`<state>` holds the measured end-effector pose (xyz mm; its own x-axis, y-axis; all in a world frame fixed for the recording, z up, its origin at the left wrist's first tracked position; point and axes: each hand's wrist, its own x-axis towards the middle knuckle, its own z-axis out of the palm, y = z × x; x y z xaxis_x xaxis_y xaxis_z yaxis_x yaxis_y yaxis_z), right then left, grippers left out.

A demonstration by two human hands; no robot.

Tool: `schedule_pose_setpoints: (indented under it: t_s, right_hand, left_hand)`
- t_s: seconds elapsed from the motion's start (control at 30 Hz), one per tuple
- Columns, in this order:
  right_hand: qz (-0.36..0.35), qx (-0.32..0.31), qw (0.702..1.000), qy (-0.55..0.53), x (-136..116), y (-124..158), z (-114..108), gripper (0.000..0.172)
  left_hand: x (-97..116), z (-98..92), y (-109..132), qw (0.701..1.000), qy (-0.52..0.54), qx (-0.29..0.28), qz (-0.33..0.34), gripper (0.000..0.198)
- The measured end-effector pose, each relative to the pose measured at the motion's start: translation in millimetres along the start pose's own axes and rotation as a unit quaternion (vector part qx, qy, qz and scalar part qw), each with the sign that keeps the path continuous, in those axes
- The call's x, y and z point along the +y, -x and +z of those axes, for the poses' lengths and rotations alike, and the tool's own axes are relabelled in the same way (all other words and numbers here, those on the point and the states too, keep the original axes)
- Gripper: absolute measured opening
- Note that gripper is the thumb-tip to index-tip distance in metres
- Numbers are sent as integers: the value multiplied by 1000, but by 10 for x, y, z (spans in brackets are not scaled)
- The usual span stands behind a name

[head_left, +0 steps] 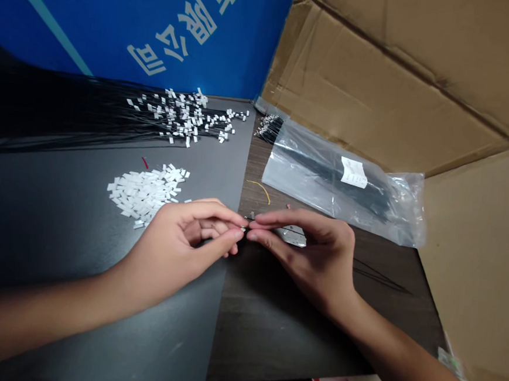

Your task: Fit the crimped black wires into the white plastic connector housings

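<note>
My left hand [191, 238] and my right hand [309, 250] meet fingertip to fingertip above the table's middle. Each pinches with thumb and forefinger; between them sits a tiny white connector [243, 229], and a thin black wire [295, 232] runs from the right fingers. To the left of my left hand lies a pile of small white connectors [142, 192] on the dark mat [58, 222]. Further back is a spread bundle of black wires with white connectors on their ends [181, 117].
A clear plastic bag of black wires [338, 182] lies at the right on the wooden table [270, 321]. A blue board [139, 23] stands behind, cardboard sheets [400, 67] at the back right. A yellow wire scrap [261, 190] and loose black wires [375, 276] lie nearby.
</note>
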<state>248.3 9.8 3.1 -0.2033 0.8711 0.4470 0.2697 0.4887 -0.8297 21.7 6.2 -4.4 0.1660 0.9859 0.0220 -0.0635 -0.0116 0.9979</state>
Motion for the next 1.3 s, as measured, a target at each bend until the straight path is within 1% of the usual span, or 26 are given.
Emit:
schedule_pose_setpoints:
  t_s: [0.13, 0.3, 0.43, 0.67, 0.73, 0.8, 0.87, 0.9, 0.93, 1.03, 1.17, 1.3]
  right_hand:
    - [8, -14, 1000, -18, -25, 2, -13, 20]
    - [11, -30, 999, -13, -44, 2, -28, 25]
    - [17, -28, 999, -34, -58, -17, -7, 22]
    - [40, -21, 997, -67, -51, -25, 45, 19]
    - [51, -45, 996, -65, -33, -48, 5, 21]
    - [71, -88, 992, -46, -19, -86, -68, 22]
    - [90, -128, 988, -10, -15, -128, -149, 14]
    - [94, -136, 986, 5, -17, -146, -183, 9]
    - [96, -137, 986, 15, -21, -159, -209, 6]
    - [96, -118, 988, 11, -43, -176, -233, 7]
    - [96, -101, 990, 9, -65, -176, -202, 6]
    - [93, -87, 991, 33, -35, -163, -179, 5]
  left_hand:
    - [27, -26, -14, 1000, 16, -3, -2, 6]
    - [2, -58, 1, 1000, 3, -4, -19, 3]
    - [13, -47, 9, 999, -6, -1, -33, 4]
    - [21, -53, 10, 999, -17, 2, -36, 5]
    - [7, -58, 7, 999, -16, 3, -35, 5]
    - [-5, -57, 2, 999, -15, 10, -35, 6]
    - [-8, -53, -4, 999, -14, 19, -35, 7]
    - [-7, -51, -7, 999, -14, 22, -34, 8]
    - [-4, -49, -9, 999, -13, 24, -33, 10]
    - [8, -50, -12, 999, -13, 24, -34, 12]
    - [9, -55, -8, 999, -23, 14, -40, 14]
    - [0, -54, -11, 999, -25, 10, -40, 17]
